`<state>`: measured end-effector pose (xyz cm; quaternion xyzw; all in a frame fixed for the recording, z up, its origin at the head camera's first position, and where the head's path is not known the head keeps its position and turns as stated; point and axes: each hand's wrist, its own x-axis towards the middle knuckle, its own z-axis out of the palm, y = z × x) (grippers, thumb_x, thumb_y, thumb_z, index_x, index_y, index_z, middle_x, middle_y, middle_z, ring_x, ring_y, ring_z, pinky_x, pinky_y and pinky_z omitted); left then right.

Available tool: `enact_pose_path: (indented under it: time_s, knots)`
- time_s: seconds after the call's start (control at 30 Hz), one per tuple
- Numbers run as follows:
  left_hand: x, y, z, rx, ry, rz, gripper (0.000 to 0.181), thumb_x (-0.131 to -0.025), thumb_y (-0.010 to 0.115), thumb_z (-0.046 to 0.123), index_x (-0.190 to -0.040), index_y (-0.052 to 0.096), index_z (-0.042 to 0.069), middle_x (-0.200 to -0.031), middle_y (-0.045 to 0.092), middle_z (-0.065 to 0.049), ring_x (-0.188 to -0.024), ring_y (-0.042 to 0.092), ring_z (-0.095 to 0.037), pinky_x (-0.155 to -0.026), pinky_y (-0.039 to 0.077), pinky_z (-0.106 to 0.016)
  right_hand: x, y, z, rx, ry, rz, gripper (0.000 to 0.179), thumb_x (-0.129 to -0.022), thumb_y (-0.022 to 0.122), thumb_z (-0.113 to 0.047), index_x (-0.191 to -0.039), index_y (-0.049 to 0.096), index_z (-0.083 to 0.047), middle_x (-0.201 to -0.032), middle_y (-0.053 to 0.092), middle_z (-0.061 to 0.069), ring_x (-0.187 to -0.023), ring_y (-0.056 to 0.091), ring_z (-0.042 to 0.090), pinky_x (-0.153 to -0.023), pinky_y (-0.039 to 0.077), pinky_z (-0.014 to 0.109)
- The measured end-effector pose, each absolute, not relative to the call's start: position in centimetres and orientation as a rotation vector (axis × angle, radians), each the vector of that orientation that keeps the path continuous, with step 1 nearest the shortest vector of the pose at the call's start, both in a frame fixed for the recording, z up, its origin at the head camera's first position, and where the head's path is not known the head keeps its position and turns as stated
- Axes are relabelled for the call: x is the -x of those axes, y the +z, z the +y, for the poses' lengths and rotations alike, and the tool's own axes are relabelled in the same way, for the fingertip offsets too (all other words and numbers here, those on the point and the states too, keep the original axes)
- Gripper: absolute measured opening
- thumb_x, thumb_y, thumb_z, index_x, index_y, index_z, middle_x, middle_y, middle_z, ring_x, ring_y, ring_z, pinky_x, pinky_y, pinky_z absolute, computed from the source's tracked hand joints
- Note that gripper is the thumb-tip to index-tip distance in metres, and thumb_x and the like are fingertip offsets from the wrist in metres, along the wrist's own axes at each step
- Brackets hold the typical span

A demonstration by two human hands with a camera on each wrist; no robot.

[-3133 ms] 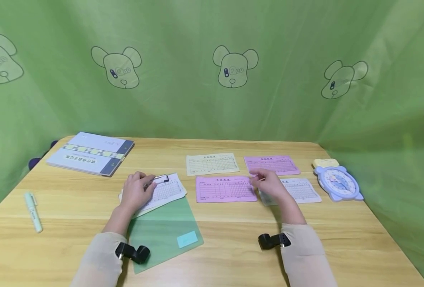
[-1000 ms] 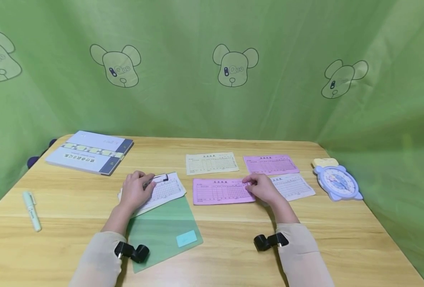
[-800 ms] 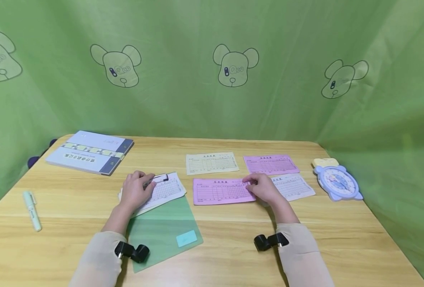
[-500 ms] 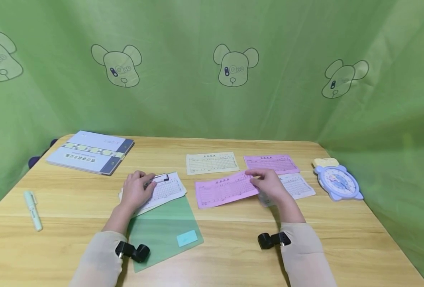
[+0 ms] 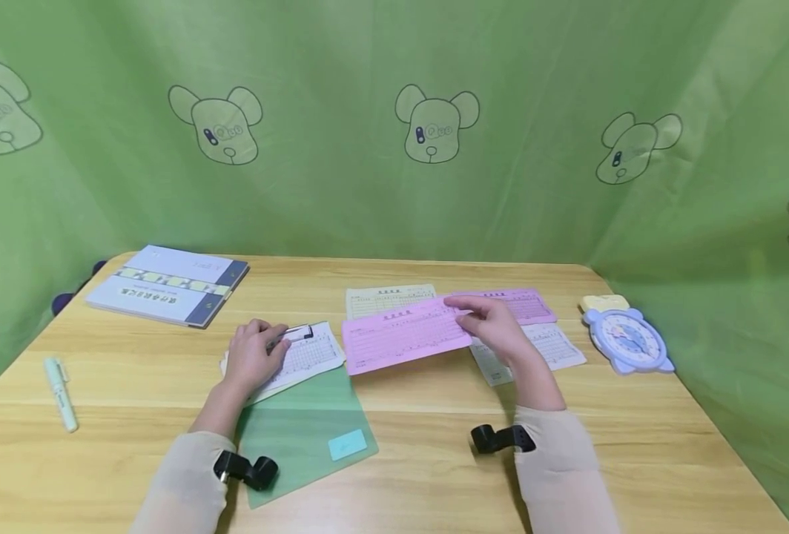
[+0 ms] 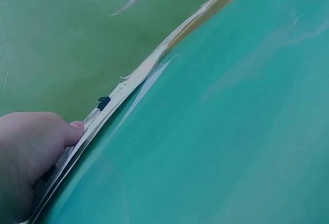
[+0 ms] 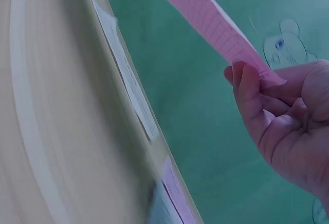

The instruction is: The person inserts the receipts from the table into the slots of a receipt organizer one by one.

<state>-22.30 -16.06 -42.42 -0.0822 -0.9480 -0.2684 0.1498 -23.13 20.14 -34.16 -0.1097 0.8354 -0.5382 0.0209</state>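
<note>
My left hand grips the upper left part of a clear green clipboard, its thumb at the metal clip. White form slips lie under that clip. In the left wrist view the thumb sits beside the clip, and the other fingers are mostly hidden. My right hand pinches the right end of a pink form slip between thumb and fingers. The right wrist view shows this slip raised above the table; its left end reaches the edge of the clipped slips in the head view.
Behind the raised slip lie a pale yellow slip and another pink slip. A white slip lies under my right wrist. Far right are a blue toy clock and yellow block. At left are a notebook and highlighter.
My right hand has picked the front pink slip up off the table and carried it up and left toward the clipboard. The white slip shifted slightly earlier. My left hand stays in place.
</note>
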Motion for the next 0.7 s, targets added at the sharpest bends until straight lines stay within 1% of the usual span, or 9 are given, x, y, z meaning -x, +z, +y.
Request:
enact_pose_path:
  time_s: [0.17, 0.27, 0.4, 0.57, 0.7]
  knots:
    - [22.2, -42.5, -16.1, 0.223, -0.779, -2.737, 0.034, -0.083, 0.055, 0.022, -0.111, 0.058, 0.004, -0.099, 0.048, -0.014, -0.089, 0.038, -0.028, -0.076, 0.029, -0.042, 23.4, -34.7, 17.0, 0.440, -1.657, 2.526, 0.033, -0.078, 0.053, 0.005, -0.110, 0.056, 0.002, -0.099, 0.056, 0.017, -0.070, 0.054, 0.019, -0.062, 0.045, 0.028]
    - [22.2, -42.5, -16.0, 0.217, -0.780, -2.743, 0.034, -0.082, 0.056, 0.022, -0.111, 0.058, 0.005, -0.099, 0.048, -0.014, -0.090, 0.038, -0.028, -0.076, 0.029, -0.042, 23.6, -35.3, 15.3, 0.477, -1.640, 2.489, 0.030, -0.078, 0.053, 0.006, -0.107, 0.058, 0.001, -0.097, 0.058, 0.015, -0.067, 0.055, 0.017, -0.061, 0.045, 0.027]
    - [22.2, -42.3, -16.0, 0.202, -0.784, -2.754, 0.034, -0.082, 0.056, 0.023, -0.110, 0.059, 0.005, -0.099, 0.049, -0.014, -0.090, 0.039, -0.028, -0.075, 0.031, -0.042, 23.4, -35.5, 13.2, 0.480, -1.593, 2.489, 0.027, -0.077, 0.052, 0.008, -0.102, 0.060, 0.002, -0.102, 0.057, 0.016, -0.073, 0.056, 0.018, -0.066, 0.045, 0.029]
    - [22.2, -41.9, -16.0, 0.167, -0.804, -2.770, 0.034, -0.081, 0.058, 0.023, -0.109, 0.060, 0.005, -0.099, 0.050, -0.014, -0.090, 0.040, -0.029, -0.074, 0.032, -0.042, 24.0, -37.2, 11.3, 0.483, -1.517, 2.514, 0.025, -0.075, 0.055, 0.007, -0.096, 0.064, -0.003, -0.098, 0.059, 0.009, -0.080, 0.054, 0.017, -0.071, 0.043, 0.028]
    - [22.2, -41.7, -16.0, 0.153, -0.807, -2.776, 0.034, -0.081, 0.058, 0.023, -0.109, 0.060, 0.006, -0.099, 0.050, -0.014, -0.091, 0.041, -0.029, -0.075, 0.032, -0.042, 24.0, -37.9, 9.9, 0.505, -1.474, 2.492, 0.024, -0.075, 0.056, 0.006, -0.093, 0.065, -0.005, -0.098, 0.060, 0.008, -0.087, 0.053, 0.018, -0.075, 0.041, 0.029]
